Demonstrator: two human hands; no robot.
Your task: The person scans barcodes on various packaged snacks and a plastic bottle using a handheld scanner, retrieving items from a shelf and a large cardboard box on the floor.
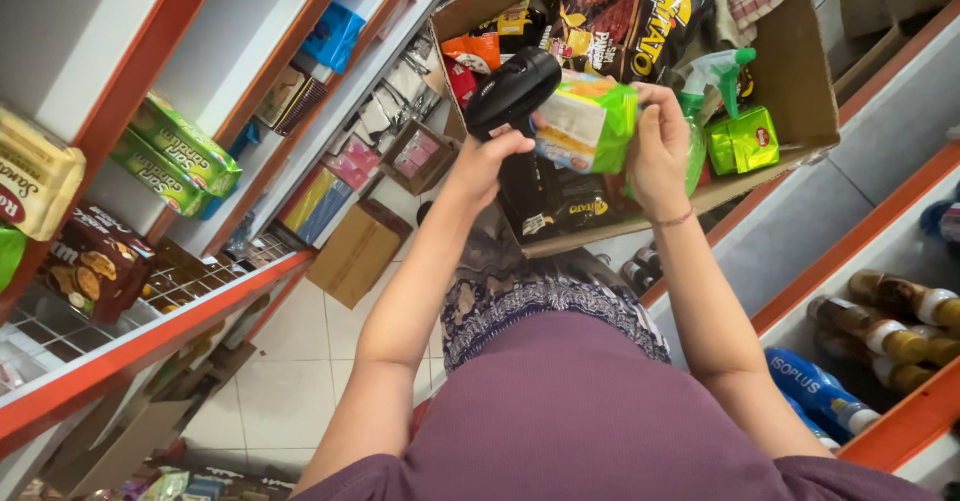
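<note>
My left hand (pixel 490 161) grips a black handheld scanner (pixel 512 91), its head pointing at a green and white packet (pixel 587 121). My right hand (pixel 657 146) holds that packet from its right side, just above an open cardboard box (pixel 800 71). The box holds snack bags (pixel 620 21), a green spray bottle (pixel 715 76) and a shiny green pack (pixel 742 141). Both hands are close together over the box's near edge.
On the left, orange and white shelves (pixel 150 331) carry green packs (pixel 180 156), a brown biscuit pack (pixel 95 261) and a wire rack. On the right, shelves (pixel 850 251) hold bottles (pixel 900 326). A closed cardboard box (pixel 355 253) sits on the tiled floor.
</note>
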